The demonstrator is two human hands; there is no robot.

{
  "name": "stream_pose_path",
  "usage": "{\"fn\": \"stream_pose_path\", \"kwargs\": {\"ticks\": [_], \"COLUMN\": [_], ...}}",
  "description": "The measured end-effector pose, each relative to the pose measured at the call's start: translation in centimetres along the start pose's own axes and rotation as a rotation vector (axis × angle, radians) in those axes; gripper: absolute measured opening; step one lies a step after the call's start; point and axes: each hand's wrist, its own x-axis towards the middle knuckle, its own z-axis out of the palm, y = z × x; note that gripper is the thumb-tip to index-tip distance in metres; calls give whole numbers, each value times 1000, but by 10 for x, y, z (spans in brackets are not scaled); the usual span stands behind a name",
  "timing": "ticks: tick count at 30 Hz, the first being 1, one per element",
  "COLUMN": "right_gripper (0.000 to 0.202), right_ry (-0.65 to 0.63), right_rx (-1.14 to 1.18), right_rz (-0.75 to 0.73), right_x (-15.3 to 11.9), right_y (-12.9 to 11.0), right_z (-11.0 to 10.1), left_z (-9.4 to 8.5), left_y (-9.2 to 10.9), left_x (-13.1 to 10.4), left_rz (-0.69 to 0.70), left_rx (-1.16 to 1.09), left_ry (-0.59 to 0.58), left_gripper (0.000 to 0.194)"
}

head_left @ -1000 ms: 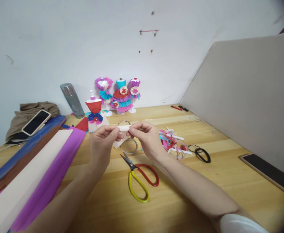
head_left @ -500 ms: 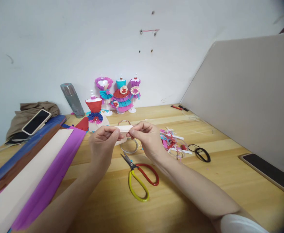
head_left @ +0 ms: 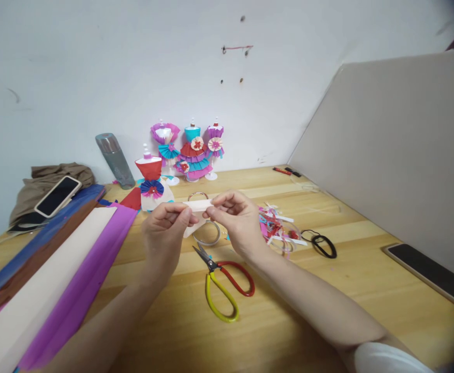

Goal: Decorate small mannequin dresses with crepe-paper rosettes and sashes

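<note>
A small cream paper strip [head_left: 198, 205] is stretched between both hands above the middle of the table, its top edge folded over. My left hand [head_left: 166, 233] pinches its left end between thumb and fingers. At the right end, my right hand [head_left: 238, 223] is closed on the same paper. Part of the paper hangs below the fingers. Scissors [head_left: 213, 267] with one red and one yellow handle lie under the hands, blades slightly apart. Just behind them a roll of tape [head_left: 207, 242] rests on the table, partly covered by the hands and paper.
Small mannequins in paper dresses [head_left: 193, 153] stand by the wall, near a bottle [head_left: 115, 160]. Crepe paper sheets [head_left: 52, 280] and a phone [head_left: 58, 196] lie left. Paper scraps [head_left: 275, 225], a black band [head_left: 323, 246] and another phone [head_left: 428, 274] lie right.
More of the cream paper shows hanging below the fingers. Both hands have hardly moved and keep their hold on it.
</note>
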Motion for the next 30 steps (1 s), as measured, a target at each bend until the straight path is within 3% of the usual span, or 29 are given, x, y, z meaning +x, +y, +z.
{"fn": "stream_pose_path", "kwargs": {"ticks": [8, 13, 21, 30], "right_gripper": [13, 9, 15, 14], "right_ry": [-2, 0, -61, -50], "right_rx": [-64, -152, -325, -450], "right_rz": [-37, -120, -340, -388], "right_x": [-3, -3, -3, -4], "right_y": [-2, 1, 4, 5], "right_z": [1, -3, -7, -5], "left_z": [-2, -9, -15, -12], "left_y": [1, -4, -11, -9], "left_x": [-1, 1, 5, 4], "left_rz": [67, 187, 341, 565], "left_rx": [-24, 111, 334, 579], "left_ry": [-23, -35, -93, -30], "left_gripper": [9, 1, 16, 16]}}
